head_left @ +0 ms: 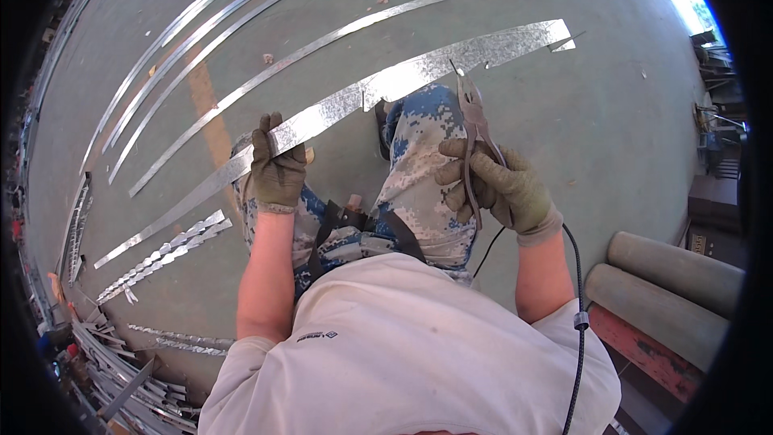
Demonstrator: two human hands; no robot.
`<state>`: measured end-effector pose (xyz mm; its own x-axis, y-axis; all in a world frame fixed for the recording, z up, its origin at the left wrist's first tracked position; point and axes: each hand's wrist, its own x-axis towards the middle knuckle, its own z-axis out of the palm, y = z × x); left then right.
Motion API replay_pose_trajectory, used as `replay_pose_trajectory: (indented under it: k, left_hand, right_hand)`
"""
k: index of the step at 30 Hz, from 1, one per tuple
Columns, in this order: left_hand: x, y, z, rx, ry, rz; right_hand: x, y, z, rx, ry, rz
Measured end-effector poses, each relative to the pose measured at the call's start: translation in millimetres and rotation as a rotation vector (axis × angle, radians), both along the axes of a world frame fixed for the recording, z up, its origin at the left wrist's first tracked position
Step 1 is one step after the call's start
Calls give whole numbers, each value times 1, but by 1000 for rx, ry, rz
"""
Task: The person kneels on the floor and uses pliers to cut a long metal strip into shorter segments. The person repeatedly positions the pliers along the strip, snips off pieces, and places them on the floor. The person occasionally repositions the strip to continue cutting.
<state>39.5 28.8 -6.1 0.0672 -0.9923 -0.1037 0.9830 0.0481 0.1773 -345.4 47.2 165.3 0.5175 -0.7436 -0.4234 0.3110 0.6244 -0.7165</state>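
Note:
A long, shiny galvanized metal strip [322, 116] slants across in front of me, with notches along its near edge. My left hand [278, 167], in an olive work glove, is closed around it left of the middle. In my gloved right hand [501, 187] is a pair of metal pliers [473, 117], jaws pointing away from me. The pliers' tips overlap the strip's near edge, but whether they grip the metal I cannot tell. A small bent flap [565, 46] sticks out near the strip's far right end.
Several narrow metal strips [322, 42] lie on the green floor [612, 113] ahead. Toothed metal pieces [165, 258] are at left, beside a heap of metal scraps [133, 391]. Two grey cylinders [656, 310] rest at right above a red beam [644, 358]. A black cable [577, 290] hangs past my right arm.

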Motion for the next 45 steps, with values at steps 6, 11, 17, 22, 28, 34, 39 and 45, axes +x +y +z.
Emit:
replay_pose_trajectory:
  k: [6,11,17,22,28,34,39,45]
  left_hand:
    - [2,0,-1,6,-10,1]
    - [0,-1,0,-39,15,-5]
    - [1,-1,-2,-25,16,5]
    - [3,1,0,-40,-53,28]
    - [8,7,11,-72,-79,37]
    - [17,10,9,-32,-49,19]
    - [18,4,3,42,-104,73]
    - [7,-1,-3,32,-130,59]
  right_hand:
    - [-3,-2,1,10,55,14]
    - [0,-6,-2,11,67,0]
    - [-5,-13,-7,99,-49,-28]
    - [0,-9,-6,79,-139,-37]
    - [15,8,-17,151,-280,-86]
    - [29,14,-38,164,-777,-9]
    - [38,-1,-35,161,-825,-53]
    - [23,-8,-28,120,-355,-73]
